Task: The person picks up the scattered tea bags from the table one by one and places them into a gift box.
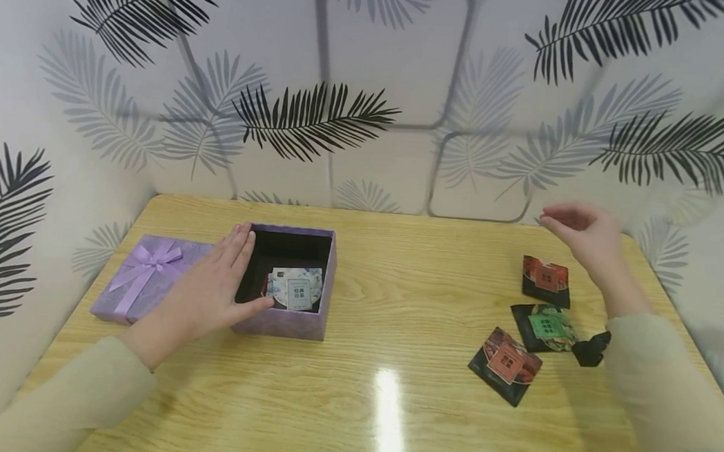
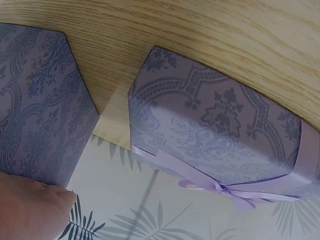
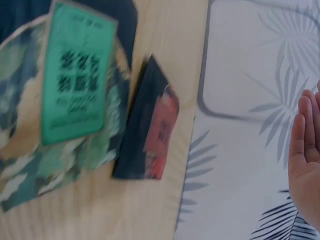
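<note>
My left hand (image 1: 212, 286) rests on the open purple patterned box (image 1: 281, 323), its fingers straight along the left rim and the thumb over the front rim. Inside the box lies a pale blue-and-white sachet (image 1: 298, 292), with a bit of red showing beside it. My right hand (image 1: 585, 233) is raised near the table's far right edge, fingers extended and thumb below them. I see nothing held in it. Nearest to it is a black-and-red sachet (image 1: 545, 280); a green-labelled sachet (image 1: 549, 327) and another red-labelled sachet (image 1: 505, 366) lie closer to me.
Left of the box is its purple lid (image 1: 195, 254) with a lilac ribbon bow (image 1: 154, 260), partly behind my left arm. A small black object (image 1: 591, 349) shows beside my right sleeve. Leaf-patterned wall covering (image 1: 384, 165) borders the wooden table (image 1: 408, 277).
</note>
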{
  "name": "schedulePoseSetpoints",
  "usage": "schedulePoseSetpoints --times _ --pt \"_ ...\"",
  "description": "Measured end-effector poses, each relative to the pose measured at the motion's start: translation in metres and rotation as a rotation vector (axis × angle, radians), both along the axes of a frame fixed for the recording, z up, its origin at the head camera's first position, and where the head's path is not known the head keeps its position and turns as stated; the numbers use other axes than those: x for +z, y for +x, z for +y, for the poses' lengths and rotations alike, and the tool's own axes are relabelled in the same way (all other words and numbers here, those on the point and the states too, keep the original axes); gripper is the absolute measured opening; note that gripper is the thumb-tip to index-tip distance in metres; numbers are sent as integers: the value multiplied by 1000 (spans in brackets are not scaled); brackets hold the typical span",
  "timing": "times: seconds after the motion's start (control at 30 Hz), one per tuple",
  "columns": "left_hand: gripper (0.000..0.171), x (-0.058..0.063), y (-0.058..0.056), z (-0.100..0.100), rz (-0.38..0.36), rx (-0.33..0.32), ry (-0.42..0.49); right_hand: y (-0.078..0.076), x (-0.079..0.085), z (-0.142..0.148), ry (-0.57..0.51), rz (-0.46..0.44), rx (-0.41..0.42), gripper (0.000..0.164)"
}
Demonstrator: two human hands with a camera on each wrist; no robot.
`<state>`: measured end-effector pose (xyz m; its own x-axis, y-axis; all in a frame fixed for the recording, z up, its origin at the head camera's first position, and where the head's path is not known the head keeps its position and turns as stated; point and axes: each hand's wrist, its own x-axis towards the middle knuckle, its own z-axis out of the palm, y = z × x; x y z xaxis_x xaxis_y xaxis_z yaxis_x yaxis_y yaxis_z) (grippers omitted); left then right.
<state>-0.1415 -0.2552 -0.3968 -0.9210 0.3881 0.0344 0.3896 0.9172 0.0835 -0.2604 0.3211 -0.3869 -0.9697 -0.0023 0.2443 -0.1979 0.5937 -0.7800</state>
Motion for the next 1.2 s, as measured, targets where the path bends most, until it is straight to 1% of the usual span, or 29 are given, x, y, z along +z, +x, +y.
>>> schedulePoseSetpoints --times 0.13,0.17,0.27,0.4,0.47,0.57,0.63,0.77,0.8,0.87,1.0,1.03,1.2 --pt "114 -2 -1 -1 -8 7 -4 4 -9 17 -18 -32 -27 41" --pt "115 -2 -1 -1 -11 9 -4 5 -11 21 -22 -36 -30 38" --pt "115 -2 -2 -1 -19 13 -7 9 -17 30 -3 -52 -47 45" --pt "114 -1 -2 0 -18 11 -6 11 -25 42 6 -87 -53 45" --pt "114 0 -1 0 -14 6 -4 12 -30 48 3 -104 -55 39" --pt "114 0 0 0 -11 1 5 13 -36 54 -6 -98 -49 34" --pt "114 0 0 0 -6 1 12 13 -41 57 -25 -113 -49 32" --pt "113 0 1 0 -1 6 15 13 -49 64 -49 -157 -53 19" --pt "113 0 0 0 0 6 14 14 -51 65 -55 -172 -55 18" --pt "113 -1 0 0 -2 6 8 14 -55 68 -40 -180 -55 22" --pt "113 -1 0 1 -16 13 3 13 -61 73 -4 -212 -53 49" --pt "113 -1 -1 1 -21 15 3 13 -63 74 10 -224 -53 53" --pt "113 -2 -1 0 -20 16 6 10 -69 78 29 -266 -17 63"
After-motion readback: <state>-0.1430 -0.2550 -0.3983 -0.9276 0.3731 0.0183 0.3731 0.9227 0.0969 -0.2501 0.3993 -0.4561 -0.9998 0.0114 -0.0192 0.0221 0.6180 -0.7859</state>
